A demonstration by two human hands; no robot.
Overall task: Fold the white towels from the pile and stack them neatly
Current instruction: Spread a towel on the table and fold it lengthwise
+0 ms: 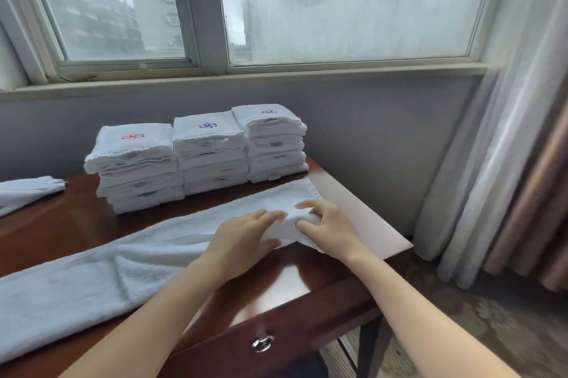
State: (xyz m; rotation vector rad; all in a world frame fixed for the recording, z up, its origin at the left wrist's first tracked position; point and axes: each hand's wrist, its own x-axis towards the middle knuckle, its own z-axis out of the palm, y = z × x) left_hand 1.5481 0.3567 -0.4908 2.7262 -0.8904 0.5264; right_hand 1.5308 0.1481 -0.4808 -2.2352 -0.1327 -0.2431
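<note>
Single view, worn on the person's head, wide-angle, with straight lines bent toward the edges. Looks forward and down over the wooden desk (307,273), facing the window (338,8) and the wall under it. Stands close to the near desk edge, with both forearms entering from the bottom and left hand (242,239) and right hand (329,227) near the middle, on the long towel (92,279). Farther back, the stacks of folded towels (212,150); at the right edge, the curtain (507,131); low down, the drawer knob (262,343).
</note>
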